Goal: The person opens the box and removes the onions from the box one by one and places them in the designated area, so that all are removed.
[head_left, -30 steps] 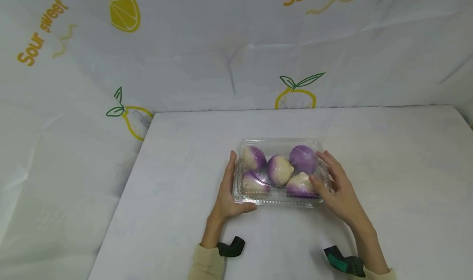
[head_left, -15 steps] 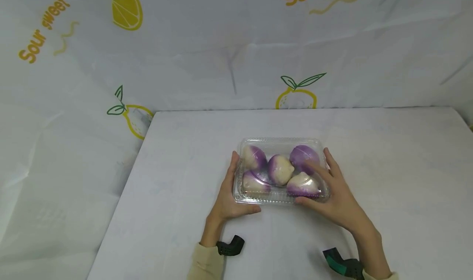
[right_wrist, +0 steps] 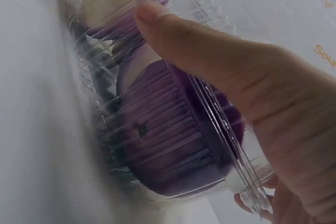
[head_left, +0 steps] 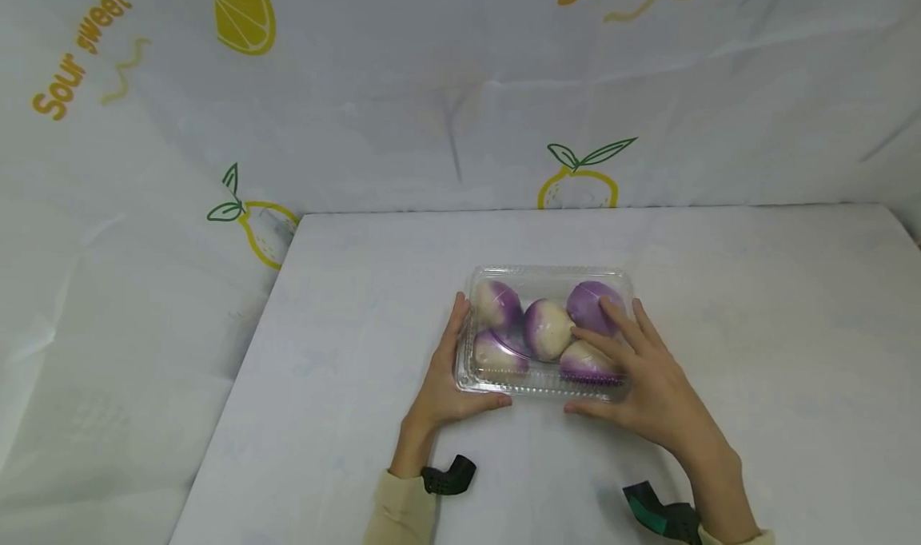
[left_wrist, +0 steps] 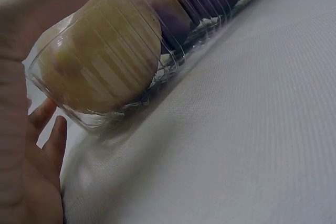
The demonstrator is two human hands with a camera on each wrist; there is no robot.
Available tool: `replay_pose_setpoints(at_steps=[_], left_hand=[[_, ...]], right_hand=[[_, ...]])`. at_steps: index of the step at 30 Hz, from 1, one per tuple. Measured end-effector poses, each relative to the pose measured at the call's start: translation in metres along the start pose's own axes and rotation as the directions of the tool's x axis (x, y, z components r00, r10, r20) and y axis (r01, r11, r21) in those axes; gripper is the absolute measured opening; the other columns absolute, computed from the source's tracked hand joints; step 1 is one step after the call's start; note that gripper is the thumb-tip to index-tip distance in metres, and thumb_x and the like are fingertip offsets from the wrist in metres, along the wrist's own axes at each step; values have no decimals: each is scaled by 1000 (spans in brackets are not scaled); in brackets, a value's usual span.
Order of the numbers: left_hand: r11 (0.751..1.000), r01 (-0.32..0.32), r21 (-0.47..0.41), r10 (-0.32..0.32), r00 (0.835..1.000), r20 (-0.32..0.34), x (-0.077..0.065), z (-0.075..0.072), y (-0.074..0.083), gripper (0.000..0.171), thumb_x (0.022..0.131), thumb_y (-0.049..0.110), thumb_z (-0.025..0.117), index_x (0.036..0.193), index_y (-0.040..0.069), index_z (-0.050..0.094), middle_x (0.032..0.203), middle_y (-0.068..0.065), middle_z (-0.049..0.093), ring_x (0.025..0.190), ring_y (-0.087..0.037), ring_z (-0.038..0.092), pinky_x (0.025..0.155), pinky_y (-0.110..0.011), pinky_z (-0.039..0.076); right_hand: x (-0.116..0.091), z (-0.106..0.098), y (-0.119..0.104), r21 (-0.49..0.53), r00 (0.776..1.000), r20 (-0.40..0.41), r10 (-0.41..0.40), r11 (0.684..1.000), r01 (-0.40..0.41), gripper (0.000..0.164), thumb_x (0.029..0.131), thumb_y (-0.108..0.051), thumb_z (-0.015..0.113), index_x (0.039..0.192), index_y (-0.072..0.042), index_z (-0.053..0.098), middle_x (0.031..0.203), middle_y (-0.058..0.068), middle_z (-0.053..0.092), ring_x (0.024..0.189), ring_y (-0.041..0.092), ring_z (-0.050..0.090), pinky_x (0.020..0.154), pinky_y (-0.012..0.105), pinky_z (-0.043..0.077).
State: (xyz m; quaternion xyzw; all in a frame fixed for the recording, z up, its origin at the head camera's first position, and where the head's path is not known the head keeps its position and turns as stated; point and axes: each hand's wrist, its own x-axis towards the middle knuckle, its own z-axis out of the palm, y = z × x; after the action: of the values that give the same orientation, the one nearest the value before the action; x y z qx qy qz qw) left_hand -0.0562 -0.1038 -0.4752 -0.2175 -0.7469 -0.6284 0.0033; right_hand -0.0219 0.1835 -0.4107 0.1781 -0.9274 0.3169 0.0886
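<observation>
A clear plastic clamshell box (head_left: 547,272) stands on the white table, its lid down over several purple-and-cream turnips (head_left: 547,329). My left hand (head_left: 448,385) holds its front left corner, fingers along the left side and thumb along the front edge. Over the right half spreads my right hand (head_left: 658,385), with fingertips on the lid and the thumb by the front edge. In the left wrist view, a pale turnip (left_wrist: 105,51) shows through the ribbed wall. The right wrist view has my thumb (right_wrist: 210,51) across the rim, above a purple turnip (right_wrist: 163,129).
The white table (head_left: 345,329) ends at the back against a pale sheet (head_left: 374,129) printed with lemons and lettering. More of this sheet hangs at the left. Dark wrist mounts (head_left: 449,475) sit on both forearms, close above the tabletop.
From the box's right side my right hand has come over the lid, its fingers now spread on top and its thumb down at the front edge. The left hand keeps its hold.
</observation>
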Motion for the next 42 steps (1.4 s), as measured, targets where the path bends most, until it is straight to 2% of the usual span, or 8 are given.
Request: replay_pose_setpoints(at_steps=[3,7,18,27,32,36,39,42], left_hand=[[1000,-4,9,4,1000,3,0,0,-1,143,48,2,98,165,15,16,175,-4,4,161,-33,9,125,-66,16],[1000,-1,18,1,1000,3,1,0,-2,144,48,1,98,165,16,16,175,-3,4,161,-32,10,126,-64,18],[999,45,23,-45,999,14,1,1,-2,132,60,7,96,165,22,16,175,-1,1,161,-35,8,125,-67,17],[999,-8,39,7,1000,27,1,1,-3,124,66,10,91,164,15,16,175,-5,2,161,-36,7,124,-68,13],[997,-30,71,27,999,43,1,-1,-3,115,74,24,87,164,14,15,175,-11,1,160,-42,8,122,-72,12],[998,-23,51,20,998,52,-1,-2,-2,109,81,38,81,165,16,14,175,-10,0,160,-40,6,123,-71,9],[999,-27,46,25,998,57,-2,-2,-1,107,83,33,79,165,15,12,175,-11,0,161,-37,5,124,-69,8],[996,-59,68,56,997,49,-3,-2,-2,108,80,20,77,165,10,12,174,-15,3,162,-30,6,128,-59,9]], right_hand=[[1,1,1,-13,1000,-10,-29,999,29,91,55,-41,99,138,-26,64,164,15,38,152,58,19,102,81,36],[1,2,2,-20,999,-17,-51,999,51,91,55,-39,99,138,-26,64,164,15,39,152,58,20,102,80,37],[1,2,2,-14,999,-1,-44,999,44,90,56,-38,99,138,-24,64,163,15,39,151,60,19,101,81,37],[1,4,3,-3,998,-14,-63,998,63,90,57,-37,99,139,-23,64,162,16,41,151,59,20,107,79,34],[1,3,2,-8,999,-9,-42,999,41,90,58,-39,99,139,-25,64,163,14,40,151,60,20,103,81,35],[1,4,-1,-34,999,-16,-28,999,27,92,55,-42,99,139,-27,64,162,14,42,146,66,23,98,83,36],[1,6,-2,-46,999,-31,-33,998,31,93,54,-41,99,138,-27,65,160,15,45,143,69,26,98,83,37],[1,8,-3,-52,998,-50,-38,998,35,90,54,-40,99,136,-26,67,158,17,47,141,69,28,98,82,38]])
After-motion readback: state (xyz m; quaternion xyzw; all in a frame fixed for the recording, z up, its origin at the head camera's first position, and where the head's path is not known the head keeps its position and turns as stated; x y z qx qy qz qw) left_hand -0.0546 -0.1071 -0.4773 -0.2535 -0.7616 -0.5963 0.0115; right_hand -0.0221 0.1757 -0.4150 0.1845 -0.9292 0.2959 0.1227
